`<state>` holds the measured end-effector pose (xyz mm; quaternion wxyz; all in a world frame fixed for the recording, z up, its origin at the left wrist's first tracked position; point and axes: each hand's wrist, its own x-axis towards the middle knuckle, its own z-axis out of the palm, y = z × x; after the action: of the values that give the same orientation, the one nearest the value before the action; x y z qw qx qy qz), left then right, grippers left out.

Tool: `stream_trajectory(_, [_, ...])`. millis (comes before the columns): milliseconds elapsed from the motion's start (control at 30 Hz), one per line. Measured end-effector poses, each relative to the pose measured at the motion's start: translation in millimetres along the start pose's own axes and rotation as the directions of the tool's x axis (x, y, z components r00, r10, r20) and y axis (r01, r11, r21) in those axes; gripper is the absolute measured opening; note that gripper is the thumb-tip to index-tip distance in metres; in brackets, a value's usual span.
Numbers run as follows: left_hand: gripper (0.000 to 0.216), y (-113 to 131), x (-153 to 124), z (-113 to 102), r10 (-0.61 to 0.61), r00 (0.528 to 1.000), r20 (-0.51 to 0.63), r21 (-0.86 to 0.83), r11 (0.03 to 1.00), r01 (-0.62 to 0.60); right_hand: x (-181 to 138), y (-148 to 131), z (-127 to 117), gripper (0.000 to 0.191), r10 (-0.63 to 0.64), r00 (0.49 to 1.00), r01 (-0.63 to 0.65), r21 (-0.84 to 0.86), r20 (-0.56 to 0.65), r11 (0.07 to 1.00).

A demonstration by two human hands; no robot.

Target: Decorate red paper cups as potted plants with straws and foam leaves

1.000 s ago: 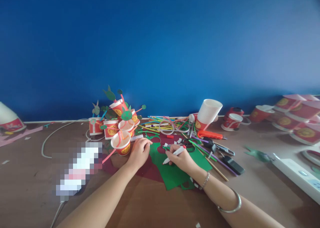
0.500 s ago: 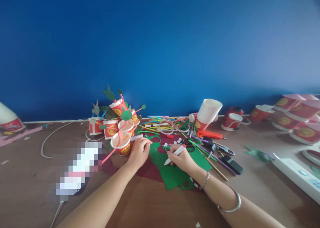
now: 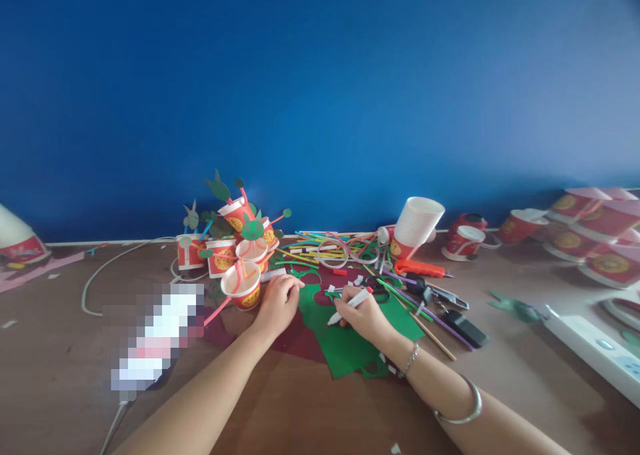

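Observation:
My right hand (image 3: 359, 310) grips a white marker with a red end (image 3: 361, 297), its tip low over the green paper sheet (image 3: 373, 342). Along the upper left edge of that sheet, pieces have been cut away. My left hand (image 3: 280, 302) lies palm down by the sheet's left side, fingers stretched toward it and holding nothing visible. Dark red paper (image 3: 295, 338) lies partly beneath the green sheet and near my left wrist. Just left of that hand stands a red and white paper cup (image 3: 245, 294) with a pink straw. Scissors (image 3: 383, 296) are partly hidden behind my right hand.
Decorated cups (image 3: 223, 256) are grouped at left, near a pixelated device (image 3: 160, 335) on a cable. Colourful straws (image 3: 320, 248) lie at the back beside a stack of cups (image 3: 417, 225). An orange cutter (image 3: 423, 268), black keys (image 3: 465, 328) and a power strip (image 3: 600, 352) lie rightward.
The marker tip has shifted very slightly up and to the left over the green paper. My left hand has stayed in place.

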<state>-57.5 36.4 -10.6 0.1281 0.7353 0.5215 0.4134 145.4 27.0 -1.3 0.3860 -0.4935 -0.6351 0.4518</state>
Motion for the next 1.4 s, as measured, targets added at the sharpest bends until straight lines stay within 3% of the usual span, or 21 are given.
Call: stream_trajectory(1400, [0.021, 0.0, 0.1, -0.1, -0.002, 1.000, 0.002, 0.001, 1.000, 0.002, -0.4, -2.8, 0.9, 0.026, -0.009, 0.999, 0.009, -0.004, 0.036, 1.000])
